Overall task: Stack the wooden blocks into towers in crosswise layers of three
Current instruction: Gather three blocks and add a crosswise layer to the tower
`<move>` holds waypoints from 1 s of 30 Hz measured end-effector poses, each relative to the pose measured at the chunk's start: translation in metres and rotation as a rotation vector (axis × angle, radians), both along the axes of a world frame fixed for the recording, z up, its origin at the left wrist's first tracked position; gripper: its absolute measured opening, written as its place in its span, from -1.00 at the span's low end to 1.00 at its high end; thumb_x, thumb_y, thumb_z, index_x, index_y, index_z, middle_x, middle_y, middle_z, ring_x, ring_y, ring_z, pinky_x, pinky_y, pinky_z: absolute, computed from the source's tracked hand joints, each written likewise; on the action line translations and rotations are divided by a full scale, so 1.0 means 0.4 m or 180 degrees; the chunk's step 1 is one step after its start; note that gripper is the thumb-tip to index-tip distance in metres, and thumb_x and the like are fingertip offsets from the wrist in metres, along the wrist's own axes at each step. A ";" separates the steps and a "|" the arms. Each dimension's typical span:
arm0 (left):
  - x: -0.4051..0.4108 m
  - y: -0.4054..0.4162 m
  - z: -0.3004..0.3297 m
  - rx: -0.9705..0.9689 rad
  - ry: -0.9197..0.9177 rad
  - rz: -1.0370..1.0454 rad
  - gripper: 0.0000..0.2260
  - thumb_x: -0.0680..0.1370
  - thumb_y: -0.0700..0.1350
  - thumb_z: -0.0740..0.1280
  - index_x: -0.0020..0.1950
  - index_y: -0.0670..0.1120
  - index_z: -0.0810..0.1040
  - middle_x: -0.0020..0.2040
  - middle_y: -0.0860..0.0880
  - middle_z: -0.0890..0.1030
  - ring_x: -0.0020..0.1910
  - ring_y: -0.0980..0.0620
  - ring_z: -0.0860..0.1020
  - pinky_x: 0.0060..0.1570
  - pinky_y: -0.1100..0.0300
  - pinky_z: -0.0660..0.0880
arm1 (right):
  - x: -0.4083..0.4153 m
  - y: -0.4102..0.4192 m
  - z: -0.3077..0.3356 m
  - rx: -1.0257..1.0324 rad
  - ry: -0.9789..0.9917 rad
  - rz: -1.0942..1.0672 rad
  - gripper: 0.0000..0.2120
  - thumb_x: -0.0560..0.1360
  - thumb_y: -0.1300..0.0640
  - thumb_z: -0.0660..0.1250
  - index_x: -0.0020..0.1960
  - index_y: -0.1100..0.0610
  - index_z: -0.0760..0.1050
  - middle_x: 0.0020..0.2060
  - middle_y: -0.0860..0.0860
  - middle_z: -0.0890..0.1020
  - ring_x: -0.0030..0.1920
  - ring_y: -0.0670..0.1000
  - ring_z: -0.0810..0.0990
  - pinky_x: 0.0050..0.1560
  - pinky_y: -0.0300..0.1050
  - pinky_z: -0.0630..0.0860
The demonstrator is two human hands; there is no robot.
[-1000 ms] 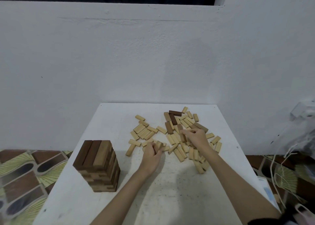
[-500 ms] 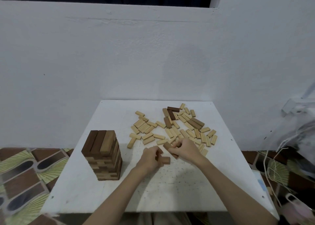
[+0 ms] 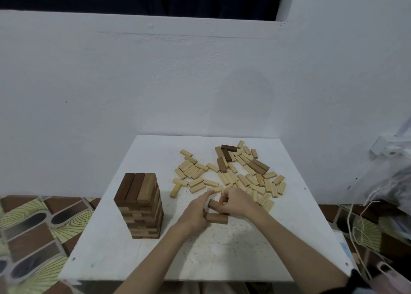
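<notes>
A finished tower (image 3: 139, 205) of crosswise brown and light layers stands at the table's left. Several loose light and brown blocks (image 3: 235, 173) lie scattered across the far right of the white table (image 3: 133, 260). At the table's middle my left hand (image 3: 195, 213) and my right hand (image 3: 236, 202) meet around brown blocks. One brown block (image 3: 216, 217) lies flat by my left fingers; another brown block (image 3: 214, 203) is pinched between both hands just behind it. My right fingers hide most of that one.
A white wall rises directly behind the table. Patterned floor tiles (image 3: 33, 227) show at left. A plastic bag with cords (image 3: 387, 186) hangs off the right edge.
Both hands drew back from the loose pile toward the table's middle, bringing brown blocks with them and setting them side by side. The camera also pulled back slightly.
</notes>
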State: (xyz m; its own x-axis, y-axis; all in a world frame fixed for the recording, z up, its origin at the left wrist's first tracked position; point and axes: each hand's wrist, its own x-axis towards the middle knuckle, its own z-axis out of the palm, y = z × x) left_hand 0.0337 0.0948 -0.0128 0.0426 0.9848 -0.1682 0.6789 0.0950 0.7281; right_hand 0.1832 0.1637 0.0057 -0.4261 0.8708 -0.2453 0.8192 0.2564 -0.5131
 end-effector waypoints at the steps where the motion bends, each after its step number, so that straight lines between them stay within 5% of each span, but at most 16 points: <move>1: 0.001 0.001 -0.003 0.0019 0.0047 -0.0061 -0.24 0.39 -0.36 0.36 0.50 0.03 0.16 0.37 -0.05 0.40 0.05 0.00 0.46 -0.16 0.36 0.37 | -0.001 -0.003 0.000 0.0048 -0.0030 0.0017 -0.55 0.31 -0.31 0.31 -0.18 0.10 0.57 -0.34 -0.06 0.53 -0.34 -0.06 0.48 -0.36 -0.17 0.38; 6: 0.000 0.002 -0.011 -0.0049 0.0074 0.0023 -0.30 0.40 -0.31 0.35 0.45 0.07 0.18 0.23 0.07 0.44 0.20 -0.01 0.38 0.15 0.10 0.44 | 0.016 0.012 0.011 -0.0075 0.0281 -0.0119 -0.68 0.38 -0.12 0.41 -0.03 0.08 0.49 -0.12 -0.04 0.56 -0.10 -0.02 0.54 -0.14 -0.11 0.50; 11: -0.001 0.008 -0.011 -0.0144 -0.0035 0.0032 -0.33 0.36 -0.32 0.43 0.39 -0.01 0.25 0.08 0.09 0.41 0.10 0.00 0.37 0.00 0.16 0.49 | 0.013 0.044 0.064 -0.1160 0.1717 -0.1276 -0.79 0.58 0.20 0.06 -0.16 0.19 0.40 -0.34 0.10 0.43 -0.44 -0.02 0.39 -0.38 -0.15 0.30; 16: 0.001 0.005 -0.006 -0.0217 -0.0171 0.0063 -0.32 0.32 -0.33 0.49 0.36 -0.07 0.29 0.10 0.00 0.47 -0.04 0.02 0.44 -0.22 0.31 0.48 | 0.002 0.065 0.017 -0.1211 0.2334 -0.1835 -0.77 0.55 0.33 0.14 0.19 0.22 0.40 0.01 0.19 0.50 -0.01 0.17 0.53 0.05 0.06 0.54; 19: 0.003 0.005 -0.006 -0.0244 -0.0241 0.0107 -0.30 0.31 -0.34 0.50 0.37 -0.11 0.28 0.06 -0.02 0.47 -0.12 0.06 0.45 -0.29 0.37 0.44 | -0.002 0.046 -0.004 -0.1028 0.2430 -0.1884 -0.77 0.54 0.36 0.21 0.14 0.13 0.41 0.10 0.17 0.48 0.13 0.18 0.54 0.14 0.16 0.55; 24: 0.008 0.003 -0.001 -0.0291 -0.0212 0.0169 -0.29 0.31 -0.31 0.51 0.38 -0.10 0.26 0.11 -0.06 0.46 -0.01 0.03 0.47 -0.21 0.36 0.42 | -0.012 0.026 -0.032 -0.0843 0.2323 -0.2013 -0.83 0.51 0.35 0.31 0.07 0.19 0.46 0.03 0.13 0.53 0.06 0.13 0.58 -0.05 -0.05 0.62; 27: 0.004 0.003 -0.001 -0.0241 -0.0182 0.0259 -0.30 0.32 -0.32 0.50 0.37 -0.11 0.27 0.08 -0.06 0.45 -0.02 0.04 0.47 -0.29 0.40 0.43 | -0.015 0.013 -0.037 -0.0745 0.2017 -0.1937 -0.81 0.49 0.29 0.36 0.09 0.24 0.46 -0.01 0.19 0.60 -0.20 0.08 0.58 -0.36 -0.17 0.49; 30: 0.004 0.002 -0.004 -0.0219 -0.0183 0.0309 -0.29 0.33 -0.32 0.50 0.39 -0.11 0.26 0.07 -0.05 0.43 -0.04 0.04 0.45 -0.30 0.39 0.42 | -0.015 0.005 -0.039 -0.0660 0.1708 -0.1902 -0.79 0.48 0.25 0.37 0.08 0.19 0.42 -0.05 0.21 0.60 -0.34 0.01 0.49 -0.47 -0.22 0.38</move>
